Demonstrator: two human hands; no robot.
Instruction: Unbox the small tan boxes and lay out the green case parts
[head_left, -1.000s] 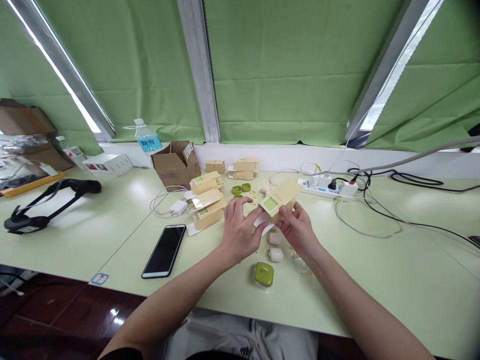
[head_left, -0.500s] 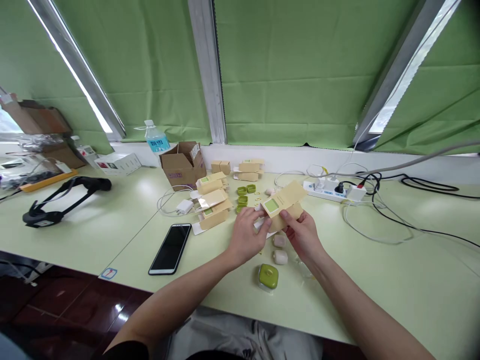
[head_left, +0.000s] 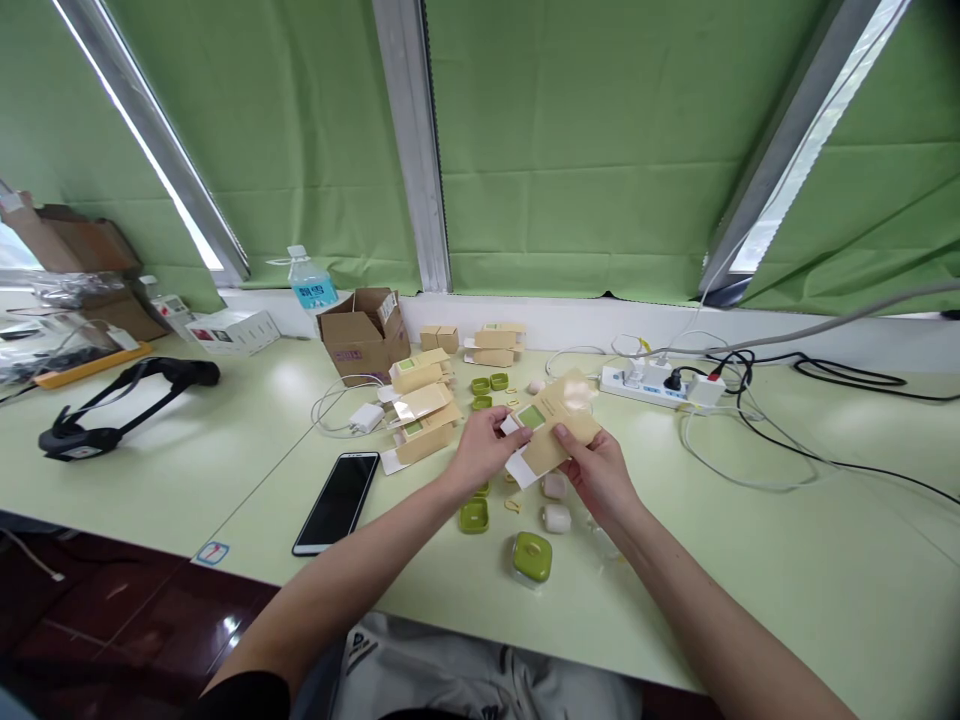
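Tray newly on tbl nr box

Both arms are bare from above the elbow down to the fingers. The left arm comes out of a short black sleeve at the lower edge. The right arm is bare as far as it shows. The left grip and right grip are uncovered. Over the lap lies soft, creased grey cloth.

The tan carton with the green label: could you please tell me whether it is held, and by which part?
Both hands hold the tan carton: the left hand pinches its left end, the right hand grips its lower right edge.
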